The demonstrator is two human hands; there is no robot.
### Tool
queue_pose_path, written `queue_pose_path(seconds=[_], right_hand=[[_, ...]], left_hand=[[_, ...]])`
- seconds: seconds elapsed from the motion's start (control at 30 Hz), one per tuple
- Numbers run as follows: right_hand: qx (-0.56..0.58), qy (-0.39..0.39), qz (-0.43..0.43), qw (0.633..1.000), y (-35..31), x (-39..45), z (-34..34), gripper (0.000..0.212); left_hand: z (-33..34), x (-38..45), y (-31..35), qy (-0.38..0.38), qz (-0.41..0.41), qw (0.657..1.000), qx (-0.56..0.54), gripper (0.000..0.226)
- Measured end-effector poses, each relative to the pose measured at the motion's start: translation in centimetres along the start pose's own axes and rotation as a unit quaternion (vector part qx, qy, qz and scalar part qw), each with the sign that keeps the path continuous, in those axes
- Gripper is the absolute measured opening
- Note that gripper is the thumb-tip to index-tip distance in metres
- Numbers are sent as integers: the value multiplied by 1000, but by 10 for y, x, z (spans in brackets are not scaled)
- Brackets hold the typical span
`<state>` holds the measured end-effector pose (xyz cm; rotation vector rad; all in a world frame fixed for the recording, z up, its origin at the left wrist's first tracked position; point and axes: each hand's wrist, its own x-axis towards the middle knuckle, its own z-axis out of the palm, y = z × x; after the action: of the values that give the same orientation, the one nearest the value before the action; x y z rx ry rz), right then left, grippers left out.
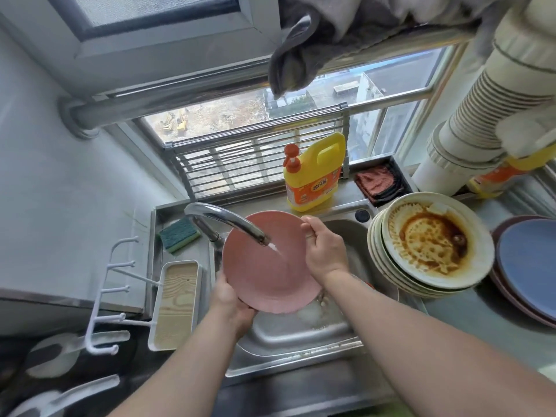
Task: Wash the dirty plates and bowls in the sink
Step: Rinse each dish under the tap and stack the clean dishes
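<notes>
A pink plate (264, 266) is tilted over the steel sink (288, 353), under the running tap (228, 224). Water falls onto the plate's face. My left hand (231, 299) grips the plate's lower left rim. My right hand (323, 251) holds the upper right rim, fingers curled over the edge. To the right of the sink stands a stack of cream plates (433, 248); the top one is smeared with brown sauce. Further right lies a blue plate (529, 263) on darker plates.
A yellow detergent bottle (313, 176) stands behind the sink, with a green sponge (179, 234) at the left and a reddish cloth (376, 182) at the right. A white tray (176, 305) and a hook rack (111, 299) sit left of the sink. Grey towels (301, 55) hang overhead.
</notes>
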<state>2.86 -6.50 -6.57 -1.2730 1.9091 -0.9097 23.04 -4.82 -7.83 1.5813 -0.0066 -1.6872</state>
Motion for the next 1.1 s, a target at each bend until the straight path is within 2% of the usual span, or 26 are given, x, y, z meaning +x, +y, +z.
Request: queue_pose_path(seconds=[0.13,0.2,0.4,0.5,0.6,0.67,0.83,0.97,1.07,1.1], right_hand=[[-24,22,-61,998,-2,-4,-30,36],[-35,20,-60,997,0,-5,-45,38],[-38,-25,32,998,8,-8,-83,32],[35,-46,101,993,17,-11,-94,26],[151,-84,193,966,19,-18,-102,26],[165,-124,239,949,15,-25,-108,21],[168,-200,284,922,11,-33,-124,31],[163,-261,284,908,4,-35,-124,26],[114,-267,253,923,-2,-36,-116,22],[90,-260,240,931,-4,-36,-113,24]], left_hand=[[21,7,-17,-10,-45,999,-2,66],[34,3,-24,-33,-54,998,6,67],[55,-3,-41,-59,-99,992,53,86],[54,-1,-45,-75,-122,986,90,82],[48,-2,-46,-81,-152,981,91,73],[41,2,-44,-83,-170,978,82,65],[20,1,-35,-106,-215,970,29,26],[6,15,-42,-96,-242,965,-17,46],[7,12,-50,-78,-249,965,-38,45],[6,11,-53,-70,-243,967,-32,52]])
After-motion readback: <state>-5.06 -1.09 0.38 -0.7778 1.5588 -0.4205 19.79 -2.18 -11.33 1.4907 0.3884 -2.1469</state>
